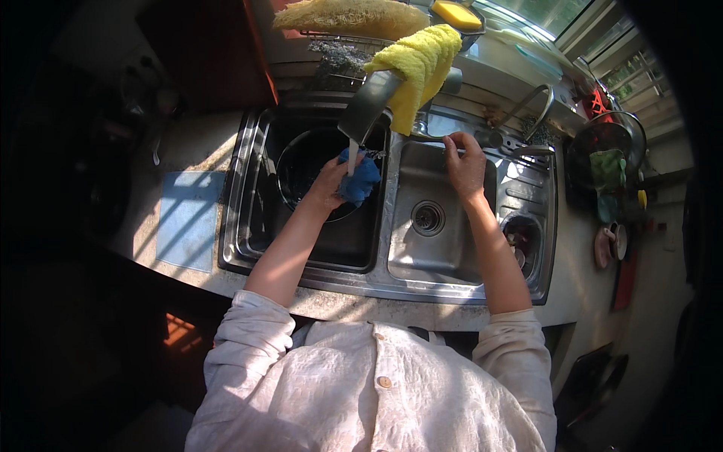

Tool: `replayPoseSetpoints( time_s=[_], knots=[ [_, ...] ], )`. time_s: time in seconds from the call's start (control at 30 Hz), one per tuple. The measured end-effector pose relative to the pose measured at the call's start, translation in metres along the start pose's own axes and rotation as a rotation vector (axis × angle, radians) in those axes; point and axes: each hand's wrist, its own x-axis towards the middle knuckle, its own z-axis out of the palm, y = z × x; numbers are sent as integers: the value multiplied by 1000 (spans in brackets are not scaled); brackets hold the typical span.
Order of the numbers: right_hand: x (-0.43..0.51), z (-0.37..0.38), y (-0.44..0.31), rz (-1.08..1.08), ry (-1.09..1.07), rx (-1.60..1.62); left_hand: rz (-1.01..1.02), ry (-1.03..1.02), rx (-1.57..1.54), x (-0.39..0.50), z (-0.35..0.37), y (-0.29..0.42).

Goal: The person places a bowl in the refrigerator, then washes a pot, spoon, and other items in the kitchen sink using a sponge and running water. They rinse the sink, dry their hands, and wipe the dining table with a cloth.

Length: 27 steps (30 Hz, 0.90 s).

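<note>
My left hand [327,183] grips a wet, bunched blue cloth [360,179] above the left sink basin [316,248]. A stream of water [352,155] runs onto the cloth from the broad metal tap spout [368,107]. Under this hand sits a dark round pan or bowl [294,164], partly hidden by my arm. My right hand [466,164] is over the back of the right steel basin [435,248], its fingertips pinching a slim dark handle [427,138] beside the tap's base, which looks like the tap lever.
A yellow towel [421,68] drapes over the tap. Behind it, a loofah [350,17] lies on a wire rack. A flat blue cloth [189,220] lies on the left counter. At the right are a small strainer basin with scraps [522,240] and a dark pan [599,141].
</note>
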Motion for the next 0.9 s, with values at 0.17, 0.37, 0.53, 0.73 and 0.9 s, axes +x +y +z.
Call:
replayPoseSetpoints(
  time_s=[0.17, 0.37, 0.53, 0.73, 0.9],
  knots=[
    [19, -7, 14, -52, -36, -32, 12, 27, 180, -14, -11, 20],
    [32, -10, 2, 6, -90, -17, -44, 111, 534, -18, -18, 32],
    [-3, -23, -78, -12, -116, 228, -33, 328, 509, -9, -21, 32],
    [9, -5, -160, -288, -432, 468, 163, 394, 1039, -27, -21, 36],
    [18, 23, -191, -136, -368, 360, 214, 399, 918, -52, -22, 46]
  ],
)
